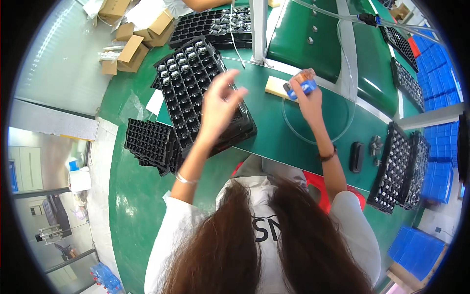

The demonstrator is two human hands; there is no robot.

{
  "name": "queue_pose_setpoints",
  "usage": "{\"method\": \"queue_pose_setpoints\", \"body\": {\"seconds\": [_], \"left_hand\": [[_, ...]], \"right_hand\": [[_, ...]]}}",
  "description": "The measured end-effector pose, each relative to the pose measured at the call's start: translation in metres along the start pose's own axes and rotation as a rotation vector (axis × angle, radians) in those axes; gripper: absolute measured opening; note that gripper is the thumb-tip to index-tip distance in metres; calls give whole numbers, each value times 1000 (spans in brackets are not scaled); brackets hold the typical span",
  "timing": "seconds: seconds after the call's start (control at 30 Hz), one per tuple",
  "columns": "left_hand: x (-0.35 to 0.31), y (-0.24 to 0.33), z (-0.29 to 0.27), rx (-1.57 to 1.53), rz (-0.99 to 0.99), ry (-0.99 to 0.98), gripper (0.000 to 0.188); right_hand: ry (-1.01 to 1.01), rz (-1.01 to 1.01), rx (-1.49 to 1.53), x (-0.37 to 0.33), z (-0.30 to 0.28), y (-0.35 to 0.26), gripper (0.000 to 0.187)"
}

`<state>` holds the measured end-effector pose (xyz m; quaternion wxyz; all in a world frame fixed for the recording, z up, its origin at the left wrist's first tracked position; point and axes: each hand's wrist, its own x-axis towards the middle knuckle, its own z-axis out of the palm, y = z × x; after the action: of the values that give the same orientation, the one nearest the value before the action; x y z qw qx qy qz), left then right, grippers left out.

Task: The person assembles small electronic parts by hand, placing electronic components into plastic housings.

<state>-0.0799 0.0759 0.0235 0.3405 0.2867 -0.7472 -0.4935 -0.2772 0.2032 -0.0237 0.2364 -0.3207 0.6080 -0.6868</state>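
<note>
My left hand [220, 105] is over the right side of a black compartment tray [186, 103], fingers apart and slightly blurred, with nothing visible in them. Shiny metal parts [182, 61] fill the far pockets of that tray; many nearer pockets look dark. Above the green table, my right hand [309, 100] is closed round a small blue air gun [303, 89], whose far end is blurred. A clear hose [313, 142] loops beneath my right wrist. Just left of that hand, a pale yellow block [276, 87] lies on the table, partly hidden by it.
Another part-filled tray [210, 27] is at the back, with a person's arm [203, 4] beyond. Stacked black trays [152, 142] stand lower left. To the right are a black oblong object [357, 157], loose metal parts [376, 146] and filled trays [391, 166]. A metal post [258, 32] rises behind.
</note>
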Motion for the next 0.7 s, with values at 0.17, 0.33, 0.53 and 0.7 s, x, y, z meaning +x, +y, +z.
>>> {"method": "queue_pose_setpoints", "body": {"seconds": [0.17, 0.33, 0.53, 0.7], "left_hand": [[74, -68, -102, 811, 279, 282, 23], [99, -111, -132, 809, 176, 195, 17], [106, -105, -131, 773, 204, 113, 14], [98, -81, -134, 520, 77, 187, 21]], "right_hand": [[-1, -245, -669, 19, -1, 28, 38], [8, -167, -748, 20, 2, 39, 42], [-16, -59, -793, -4, -12, 23, 71], [-16, -157, -798, -5, -20, 25, 66]]}}
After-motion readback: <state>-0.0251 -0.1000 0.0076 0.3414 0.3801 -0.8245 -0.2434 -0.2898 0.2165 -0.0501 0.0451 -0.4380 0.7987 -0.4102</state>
